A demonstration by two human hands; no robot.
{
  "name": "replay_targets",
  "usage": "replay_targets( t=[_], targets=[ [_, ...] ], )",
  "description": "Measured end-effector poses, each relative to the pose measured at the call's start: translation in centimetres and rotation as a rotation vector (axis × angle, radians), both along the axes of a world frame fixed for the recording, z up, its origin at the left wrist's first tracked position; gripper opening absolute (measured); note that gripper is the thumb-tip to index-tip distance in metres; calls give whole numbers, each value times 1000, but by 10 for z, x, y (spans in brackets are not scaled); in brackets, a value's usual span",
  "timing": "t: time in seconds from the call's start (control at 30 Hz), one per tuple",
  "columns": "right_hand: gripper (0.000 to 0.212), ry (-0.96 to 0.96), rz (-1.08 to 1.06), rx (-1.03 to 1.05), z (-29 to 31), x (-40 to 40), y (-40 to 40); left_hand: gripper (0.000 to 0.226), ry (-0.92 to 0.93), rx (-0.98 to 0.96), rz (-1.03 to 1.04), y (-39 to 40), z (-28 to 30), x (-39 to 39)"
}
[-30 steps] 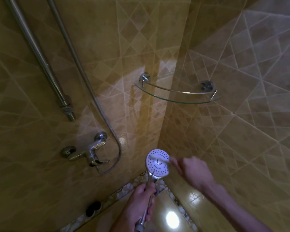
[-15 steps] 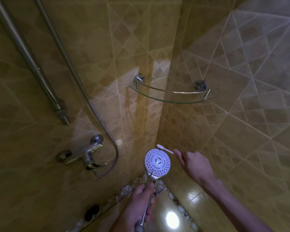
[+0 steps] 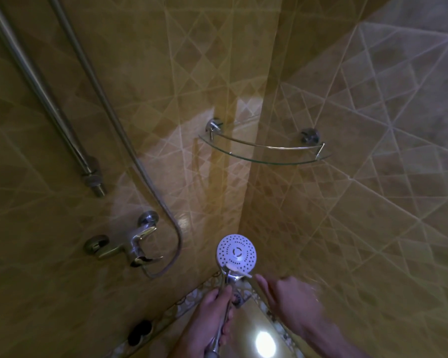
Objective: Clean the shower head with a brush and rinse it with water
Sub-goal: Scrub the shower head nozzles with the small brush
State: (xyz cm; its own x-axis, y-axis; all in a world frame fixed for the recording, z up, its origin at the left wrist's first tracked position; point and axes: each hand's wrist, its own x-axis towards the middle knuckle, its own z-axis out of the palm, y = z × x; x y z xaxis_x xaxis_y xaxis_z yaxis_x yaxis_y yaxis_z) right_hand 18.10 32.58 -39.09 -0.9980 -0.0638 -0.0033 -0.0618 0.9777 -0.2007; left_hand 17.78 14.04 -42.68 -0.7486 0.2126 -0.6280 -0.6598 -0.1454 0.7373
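A round white shower head point(image 3: 236, 253) with many dark holes faces up at me at the bottom middle. My left hand point(image 3: 212, 321) grips its chrome handle from below. My right hand point(image 3: 287, 298) holds a small white brush point(image 3: 237, 269) that lies across the lower rim of the head, bristle end to the left. The hand is blurred with motion. The metal hose point(image 3: 119, 120) runs from the upper left down in a loop beneath the mixer tap point(image 3: 130, 246) on the left wall.
A chrome riser rail point(image 3: 39, 86) slants down the left wall. A glass corner shelf point(image 3: 264, 151) is fixed above the shower head. Patterned tile border and a bright light reflection point(image 3: 265, 342) show on the floor below; a dark object point(image 3: 140, 332) lies by the border.
The brush has gone from the top edge of the shower head to its lower rim, and my right hand has dropped with it. My left hand keeps its hold on the handle.
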Motion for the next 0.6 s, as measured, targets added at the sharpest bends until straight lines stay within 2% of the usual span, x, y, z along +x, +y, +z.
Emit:
replay_targets(
  t=[0.07,0.2,0.33,0.5,0.6],
  targets=[
    [61,12,-16,-10,-3,-1,1,27,-8,2,2,0,0,-1],
    [63,53,-180,-14,-6,-37,25,25,-5,15,-4,4,0,1],
    [57,70,-184,-89,-13,-37,27,30,-4,12,-18,5,2,2],
    [51,122,-193,-29,-12,-18,38,30,-25,18,-16,5,0,6],
    [55,97,-192,-66,-13,-18,35,29,-17,18,-37,8,3,5]
  ],
)
